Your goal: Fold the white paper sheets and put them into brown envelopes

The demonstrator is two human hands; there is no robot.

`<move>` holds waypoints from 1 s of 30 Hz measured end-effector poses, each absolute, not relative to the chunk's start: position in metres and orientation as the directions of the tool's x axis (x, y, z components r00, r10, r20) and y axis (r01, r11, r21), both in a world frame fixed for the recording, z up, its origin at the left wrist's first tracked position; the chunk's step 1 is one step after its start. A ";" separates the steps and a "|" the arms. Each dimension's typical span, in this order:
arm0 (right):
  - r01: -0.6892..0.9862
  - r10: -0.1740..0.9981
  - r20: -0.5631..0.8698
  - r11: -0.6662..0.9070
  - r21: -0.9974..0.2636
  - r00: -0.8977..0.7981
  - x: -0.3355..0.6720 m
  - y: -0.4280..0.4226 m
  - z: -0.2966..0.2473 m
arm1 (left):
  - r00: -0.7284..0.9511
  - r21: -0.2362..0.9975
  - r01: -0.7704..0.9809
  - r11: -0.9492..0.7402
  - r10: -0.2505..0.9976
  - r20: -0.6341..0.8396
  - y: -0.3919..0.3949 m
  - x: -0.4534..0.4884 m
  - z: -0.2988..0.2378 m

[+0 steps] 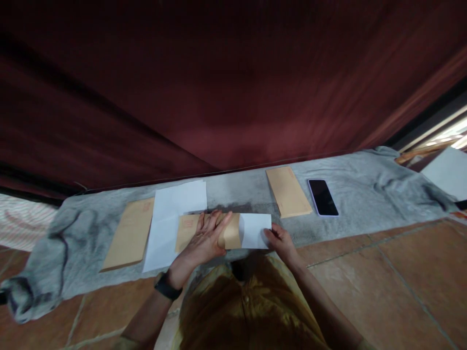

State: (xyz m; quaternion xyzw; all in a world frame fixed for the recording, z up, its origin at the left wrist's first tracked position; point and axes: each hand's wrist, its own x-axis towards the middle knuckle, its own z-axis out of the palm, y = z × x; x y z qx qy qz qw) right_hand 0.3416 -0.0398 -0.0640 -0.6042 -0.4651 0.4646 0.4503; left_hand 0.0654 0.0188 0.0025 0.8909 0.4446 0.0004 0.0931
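Observation:
My left hand (205, 241), a dark watch on its wrist, lies across a brown paper envelope (232, 237) with its fingers spread. A folded white paper (255, 230) sticks out of the envelope's right end; the rest of it is hidden inside. At the paper's right edge, my right hand (281, 241) pinches it between thumb and fingers. Beneath the envelope's left part lie white sheets (173, 204) on the grey cloth. Red print shows near the envelope's left end.
A brown envelope stack (129, 233) lies at the left, and more brown envelopes (289, 192) at the right. Beside those is a phone (323, 198) with a dark screen. The grey cloth (365, 194) borders a dark red curtain (237, 97) behind; tiled floor (365, 277) is in front.

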 end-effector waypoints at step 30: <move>0.382 0.949 -0.288 -0.221 -0.897 -0.126 0.314 -0.035 -0.036 | 0.690 0.247 0.715 -0.654 0.716 -0.100 0.023 0.091 -0.009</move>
